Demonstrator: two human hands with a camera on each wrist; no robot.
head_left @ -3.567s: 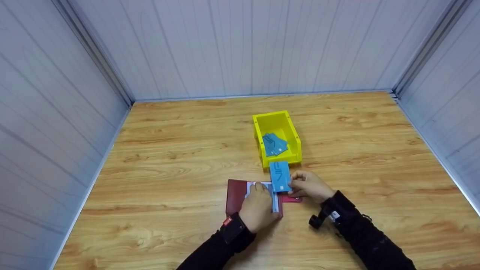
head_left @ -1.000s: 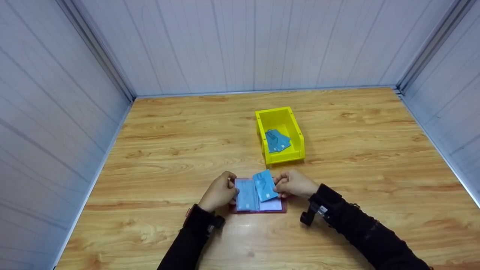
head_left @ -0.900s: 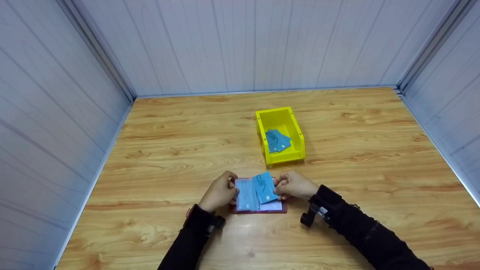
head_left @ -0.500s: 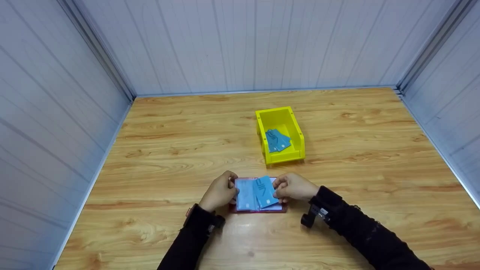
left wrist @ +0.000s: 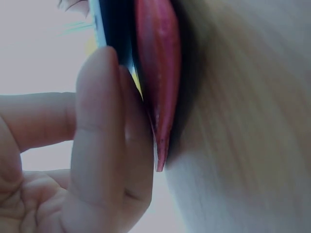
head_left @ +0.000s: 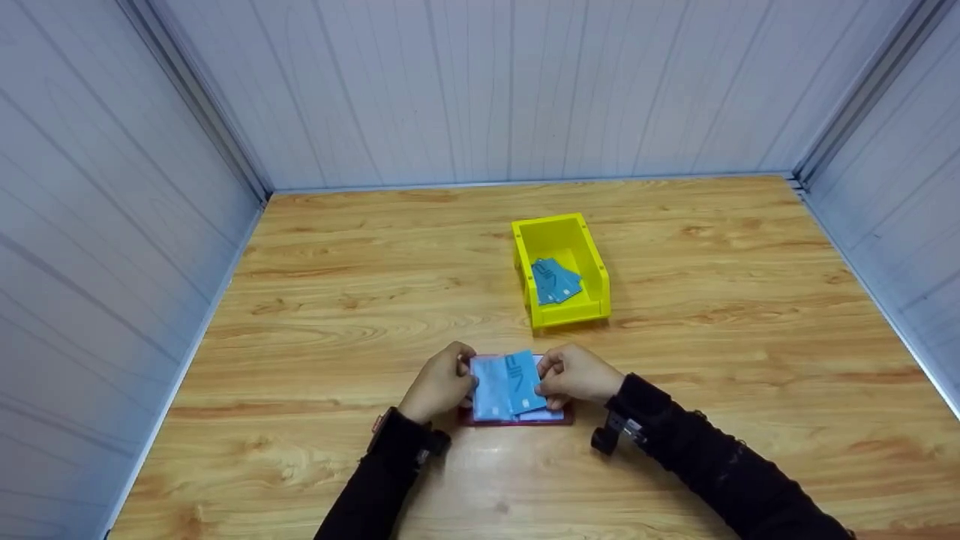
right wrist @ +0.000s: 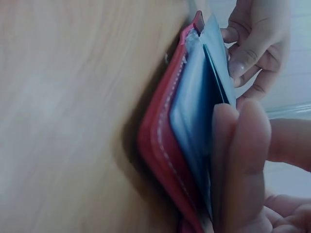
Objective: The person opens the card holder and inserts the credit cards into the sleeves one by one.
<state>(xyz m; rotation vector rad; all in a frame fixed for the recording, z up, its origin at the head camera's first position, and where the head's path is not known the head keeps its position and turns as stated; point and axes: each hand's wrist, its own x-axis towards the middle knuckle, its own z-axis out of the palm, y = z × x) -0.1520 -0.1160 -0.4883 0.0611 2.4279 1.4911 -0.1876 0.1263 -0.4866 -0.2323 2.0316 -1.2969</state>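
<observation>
A red card holder [head_left: 551, 422] lies spread on the table in the head view, its stitched cover [right wrist: 163, 128] showing in the right wrist view. My left hand [head_left: 441, 384], at its left side, pinches a clear sleeve page [head_left: 491, 386] between thumb and fingers. My right hand [head_left: 581, 375] pinches a blue card [head_left: 525, 384] marked "VIP" by its right edge. The card's left edge lies along the sleeve page, near the middle of the holder; how far it is inside cannot be seen. In the left wrist view, the left fingers [left wrist: 99, 131] are beside the red cover [left wrist: 160, 63].
A yellow bin [head_left: 600, 289] with several blue cards [head_left: 555, 281] stands just behind the holder. The wooden table [head_left: 337, 285] is bounded by a white panel wall [head_left: 480, 97] at the back and more panels on both sides.
My left hand has gone from pressing on the holder to pinching a page at its left side. The right hand has carried the blue card down and left, against the sleeve page.
</observation>
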